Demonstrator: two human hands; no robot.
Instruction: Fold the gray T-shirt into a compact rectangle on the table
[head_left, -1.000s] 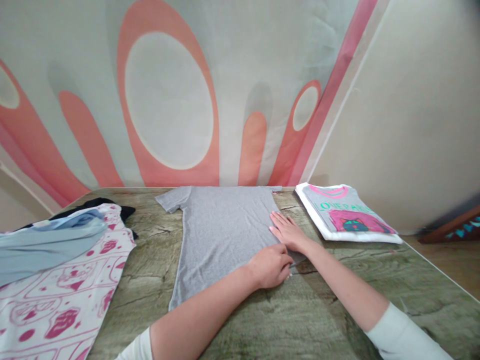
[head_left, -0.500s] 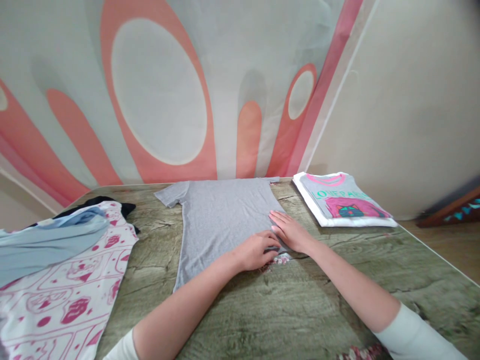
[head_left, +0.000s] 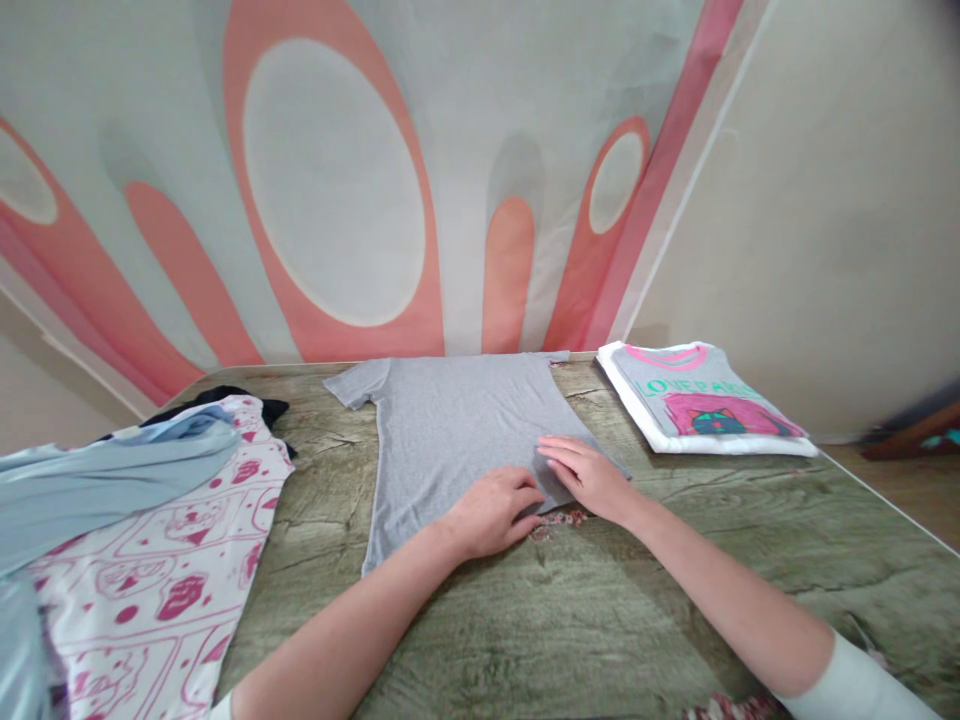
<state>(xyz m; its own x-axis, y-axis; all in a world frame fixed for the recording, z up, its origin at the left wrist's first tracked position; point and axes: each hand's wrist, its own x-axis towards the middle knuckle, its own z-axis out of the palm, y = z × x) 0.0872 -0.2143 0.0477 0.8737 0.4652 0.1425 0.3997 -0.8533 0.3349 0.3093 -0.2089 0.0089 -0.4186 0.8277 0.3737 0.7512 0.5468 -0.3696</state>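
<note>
Wood-grain table (head_left: 465,640) | centre: grey T-shirt (head_left: 450,430), spread out | left: loose clothes (head_left: 161,545) | right: folded stack (head_left: 701,405)

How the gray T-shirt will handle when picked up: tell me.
The gray T-shirt would likely droop, as soft wrinkles cross it. It is probably light: it lies thin on the table. Spread flat, it seems unlikely to roll.
</note>
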